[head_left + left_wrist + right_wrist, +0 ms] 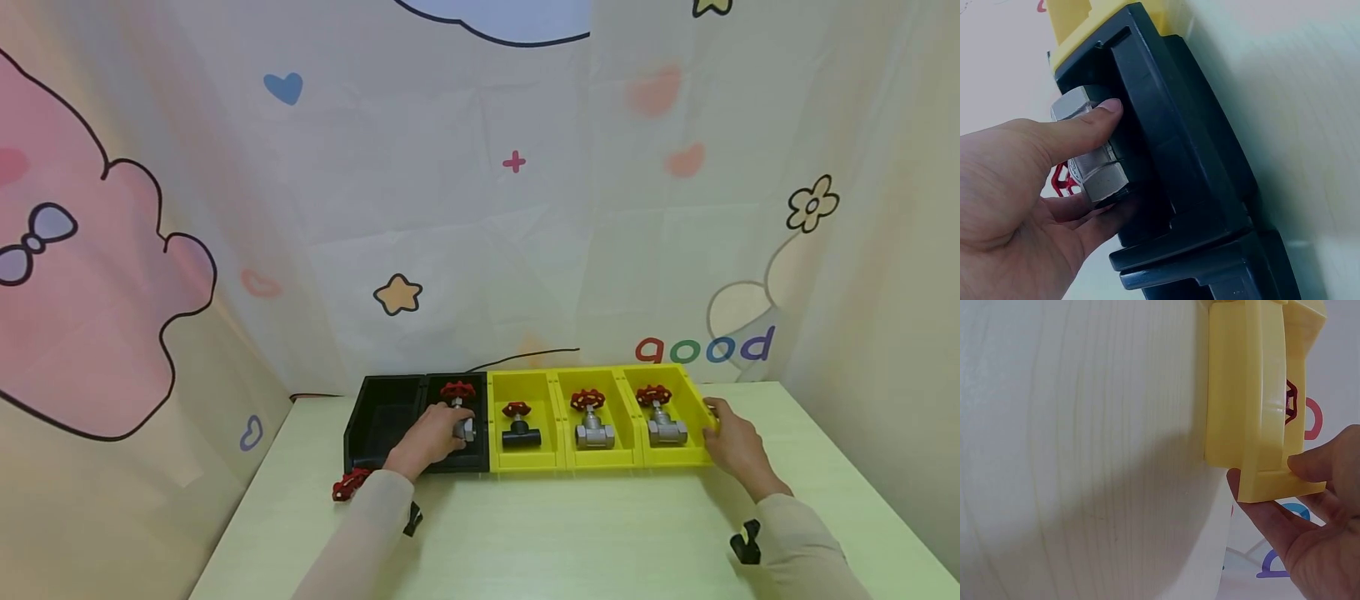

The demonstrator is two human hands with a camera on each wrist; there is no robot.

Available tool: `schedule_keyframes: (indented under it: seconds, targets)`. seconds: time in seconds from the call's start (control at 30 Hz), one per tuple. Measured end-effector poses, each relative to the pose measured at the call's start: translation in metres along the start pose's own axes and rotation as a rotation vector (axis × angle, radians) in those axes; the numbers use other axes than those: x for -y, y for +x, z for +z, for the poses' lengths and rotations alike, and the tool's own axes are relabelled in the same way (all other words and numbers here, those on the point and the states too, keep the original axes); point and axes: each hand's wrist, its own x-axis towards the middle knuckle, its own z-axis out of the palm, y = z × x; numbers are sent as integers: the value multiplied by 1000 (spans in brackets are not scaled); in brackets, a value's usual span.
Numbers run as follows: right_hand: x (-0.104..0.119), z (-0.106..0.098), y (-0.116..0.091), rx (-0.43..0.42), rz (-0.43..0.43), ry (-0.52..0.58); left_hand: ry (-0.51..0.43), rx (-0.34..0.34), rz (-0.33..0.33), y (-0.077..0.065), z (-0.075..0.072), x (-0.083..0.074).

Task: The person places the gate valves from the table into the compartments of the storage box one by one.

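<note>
From my remote seat, I see the left hand [429, 438], at centre-left of the head view, pinching a silver metal valve with a red handwheel [1105, 181]. The valve sits within the second black plastic bin [1175, 134] from the left; thumb and fingers take opposite sides of its body, likely because the hex ends offer firmer purchase than the wheel.

At right of the frame, the right hand [738, 446] grips the outer wall of the right-end yellow plastic bin [678, 460], thumb inside, fingers outside. I'd judge this steadies the joined row.

The other two yellow bins hold a black-bodied valve with a red wheel [521, 436] and a silver red-wheeled valve [595, 436]; the gripped bin holds another silver one [666, 430]. All lie wheel-up toward the wall, perhaps because the body fits crosswise. Lower left, a red spoked handwheel [349, 485] rests on the pale table [585, 533]; the sleeve blocks my view beyond it.
</note>
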Motion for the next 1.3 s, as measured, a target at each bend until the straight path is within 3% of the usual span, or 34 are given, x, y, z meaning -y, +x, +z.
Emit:
schedule_keyframes:
  seconds: [0.57,1.3]
  targets:
    - [1,1,-2,3,17,7,12,29,3,13,8,-2]
    - [-2,1,0,13,22,8,4,51,-23,19,19,4]
